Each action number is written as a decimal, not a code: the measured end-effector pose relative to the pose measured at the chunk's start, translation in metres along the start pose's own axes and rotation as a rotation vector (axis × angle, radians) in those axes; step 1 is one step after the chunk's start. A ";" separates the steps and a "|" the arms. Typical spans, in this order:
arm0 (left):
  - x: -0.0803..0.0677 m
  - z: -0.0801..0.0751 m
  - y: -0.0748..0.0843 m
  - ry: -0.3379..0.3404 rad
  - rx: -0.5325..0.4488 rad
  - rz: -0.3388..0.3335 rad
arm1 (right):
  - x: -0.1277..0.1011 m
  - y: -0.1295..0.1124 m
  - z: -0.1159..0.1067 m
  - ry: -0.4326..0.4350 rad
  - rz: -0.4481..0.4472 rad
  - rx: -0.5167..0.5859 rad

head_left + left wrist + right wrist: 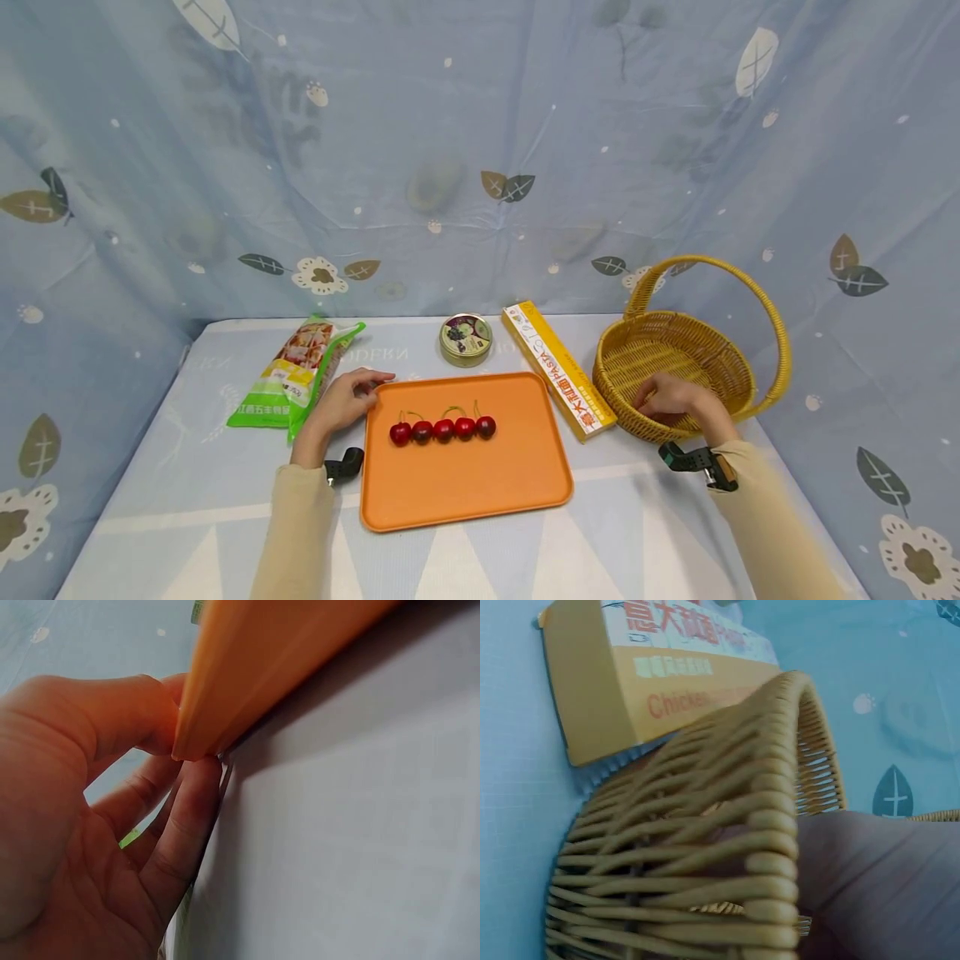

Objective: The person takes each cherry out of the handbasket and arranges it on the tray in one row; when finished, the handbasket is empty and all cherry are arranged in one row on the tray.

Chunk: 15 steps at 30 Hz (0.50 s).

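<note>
An orange tray (pixel 480 492) lies on the table with several dark red cherries (pixel 444 430) in a row on it, their stems pointing up. At its upper left corner, my left hand (pixel 347 402) holds the tray's edge. In the left wrist view, the digits of the left hand (pixel 112 787) are bent around the rim of the tray (pixel 262 660). Over on the right, my right hand (pixel 667 396) reaches down inside a wicker basket (pixel 678 333) with a tall handle. The basket's woven wall (pixel 705 847) hides its fingertips in the right wrist view.
A yellow and white pasta box (pixel 558 371) lies between tray and basket, close to the basket's wall. Behind the tray stands a round tin (pixel 466 337). A green food bag (pixel 288 379) lies beside the left hand. A patterned blue curtain (pixel 420 167) hangs behind the table.
</note>
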State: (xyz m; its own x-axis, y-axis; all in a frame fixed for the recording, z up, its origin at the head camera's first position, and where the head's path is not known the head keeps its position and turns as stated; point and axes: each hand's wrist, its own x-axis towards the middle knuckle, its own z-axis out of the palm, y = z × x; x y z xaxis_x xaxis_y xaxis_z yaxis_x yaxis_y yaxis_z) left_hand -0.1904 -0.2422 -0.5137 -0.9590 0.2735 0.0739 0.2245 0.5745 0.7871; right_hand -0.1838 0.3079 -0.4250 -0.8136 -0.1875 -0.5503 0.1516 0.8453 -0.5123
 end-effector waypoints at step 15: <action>0.002 0.000 0.004 -0.005 0.016 -0.019 | 0.003 -0.019 0.003 0.402 -0.259 0.237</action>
State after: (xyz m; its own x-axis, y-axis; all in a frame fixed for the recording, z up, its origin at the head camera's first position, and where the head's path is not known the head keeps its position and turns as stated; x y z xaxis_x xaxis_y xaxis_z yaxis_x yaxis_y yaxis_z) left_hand -0.1911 -0.2395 -0.5108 -0.9622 0.2666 0.0562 0.2094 0.5918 0.7784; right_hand -0.1872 0.2901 -0.4185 -0.9850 -0.1298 -0.1139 0.0018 0.6517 -0.7585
